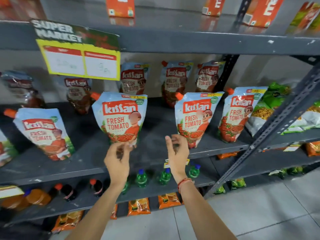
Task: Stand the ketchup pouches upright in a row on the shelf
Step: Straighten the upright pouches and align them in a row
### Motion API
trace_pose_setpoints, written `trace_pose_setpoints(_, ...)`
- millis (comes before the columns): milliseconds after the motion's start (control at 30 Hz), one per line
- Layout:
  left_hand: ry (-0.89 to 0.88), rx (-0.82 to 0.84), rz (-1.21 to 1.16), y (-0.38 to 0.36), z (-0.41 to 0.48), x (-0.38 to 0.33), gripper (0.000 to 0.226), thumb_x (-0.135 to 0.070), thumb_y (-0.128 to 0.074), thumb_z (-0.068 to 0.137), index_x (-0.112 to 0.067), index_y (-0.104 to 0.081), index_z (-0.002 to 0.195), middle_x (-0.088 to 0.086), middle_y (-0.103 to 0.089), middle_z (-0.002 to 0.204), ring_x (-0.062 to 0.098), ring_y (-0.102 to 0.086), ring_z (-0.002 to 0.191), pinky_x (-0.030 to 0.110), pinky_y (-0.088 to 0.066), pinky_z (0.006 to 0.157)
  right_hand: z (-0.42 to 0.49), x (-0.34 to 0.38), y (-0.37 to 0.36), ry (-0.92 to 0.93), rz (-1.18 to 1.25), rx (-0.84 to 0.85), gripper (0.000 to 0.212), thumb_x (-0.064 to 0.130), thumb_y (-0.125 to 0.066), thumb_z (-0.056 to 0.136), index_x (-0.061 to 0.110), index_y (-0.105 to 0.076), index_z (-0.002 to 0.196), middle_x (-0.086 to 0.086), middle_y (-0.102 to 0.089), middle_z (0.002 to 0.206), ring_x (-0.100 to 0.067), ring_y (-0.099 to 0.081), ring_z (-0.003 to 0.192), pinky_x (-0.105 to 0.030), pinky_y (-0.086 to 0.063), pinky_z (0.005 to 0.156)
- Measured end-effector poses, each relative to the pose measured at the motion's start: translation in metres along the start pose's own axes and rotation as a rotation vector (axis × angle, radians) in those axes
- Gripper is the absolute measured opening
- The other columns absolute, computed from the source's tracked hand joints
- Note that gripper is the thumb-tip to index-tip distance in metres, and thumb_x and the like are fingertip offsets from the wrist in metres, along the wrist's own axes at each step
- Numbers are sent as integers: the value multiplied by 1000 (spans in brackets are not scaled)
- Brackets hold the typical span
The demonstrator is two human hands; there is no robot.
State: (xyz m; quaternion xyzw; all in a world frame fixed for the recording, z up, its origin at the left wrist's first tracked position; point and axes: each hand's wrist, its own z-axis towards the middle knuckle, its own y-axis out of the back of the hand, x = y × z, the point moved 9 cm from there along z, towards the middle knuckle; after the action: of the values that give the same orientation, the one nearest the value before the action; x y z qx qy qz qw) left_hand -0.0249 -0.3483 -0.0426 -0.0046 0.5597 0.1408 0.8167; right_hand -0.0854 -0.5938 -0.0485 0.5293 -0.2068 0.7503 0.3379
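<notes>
Several ketchup pouches with orange caps stand upright on the dark grey shelf (86, 153). In the front row stand a left pouch (44, 132), a middle pouch (121, 118), a right pouch (195, 116) and a far-right pouch (237, 113). More pouches (174, 82) stand in a back row. My left hand (117, 158) hovers just below the middle pouch's base, fingers loosely curled and blurred, holding nothing. My right hand (178, 151) is at the lower left corner of the right pouch, fingers apart and empty.
A yellow price sign (81, 58) hangs from the shelf above. Green snack bags (270, 104) sit right of the pouches, beside a slanted metal upright (270, 129). Green and dark bottles (142, 177) fill the shelf below. Orange cartons (120, 6) stand on the top shelf.
</notes>
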Motion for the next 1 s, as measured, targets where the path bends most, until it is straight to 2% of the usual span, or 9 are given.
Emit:
trace_pose_setpoints(67,43,-93,19,32,14,13,21,-30,-62,86,-10,-59,93,16,-63,90,11,-59,75,8,-42,66,0,-1,-44,-103,-12,216,40,47,-69,79,32,-52,112,5,-57,105,-9,-56,95,-13,-48,72)
trace_pose_setpoints(133,141,-31,30,43,30,32,38,-31,-68,81,-11,-53,111,13,-56,111,6,-56,87,11,-44,72,-3,-7,-86,-243,8,419,62,44,-73,75,31,-44,128,6,-52,118,-7,-52,108,-11,-48,76)
trace_pose_setpoints(233,274,308,90,25,50,59,77,-31,-74,76,-16,-34,139,2,-43,140,16,-47,122,32,-43,98,-8,-17,-128,-366,-5,625,84,35,-78,73,22,-32,142,4,-47,133,-17,-45,127,-24,-47,96)
trace_pose_setpoints(333,278,575,128,5,56,64,81,-29,-76,74,-18,-32,141,5,-47,142,21,-46,128,37,-39,105,-12,-20,-147,-347,-84,741,80,32,-81,70,21,-40,137,-2,-53,137,-22,-48,129,-44,-41,108)
trace_pose_setpoints(433,225,599,185,-2,60,61,70,-28,-76,75,-11,-43,134,11,-57,133,26,-53,122,39,-43,101,-8,-17,-146,-307,-112,746,67,25,-84,67,20,-51,126,-2,-62,127,-20,-56,120,-40,-45,104)
trace_pose_setpoints(533,191,581,206,-4,57,57,69,-30,-77,73,-7,-47,131,13,-60,129,27,-56,118,42,-46,99,-4,-19,-137,-329,-117,748,68,18,-84,67,16,-51,127,-7,-62,127,-21,-57,118,-39,-45,104)
trace_pose_setpoints(700,142,555,200,-15,41,44,70,-31,-79,70,-7,-50,129,13,-64,123,26,-60,112,33,-48,93,-1,-26,-110,-354,-140,692,61,15,-82,70,11,-52,123,-9,-63,123,-24,-58,117,-36,-45,102)
trace_pose_setpoints(867,104,507,220,-21,25,39,74,-39,-78,69,-9,-50,131,11,-67,119,25,-62,108,41,-51,93,-7,-33,-85,-387,-122,631,67,18,-81,71,9,-50,130,-11,-61,127,-21,-57,119,-29,-44,102)
trace_pose_setpoints(1000,102,509,230,-23,24,40,75,-42,-78,67,-10,-51,130,10,-68,117,24,-63,107,42,-52,92,-11,-36,-77,-408,-125,602,74,18,-81,71,6,-46,134,-14,-58,132,-22,-54,123,-32,-43,105)
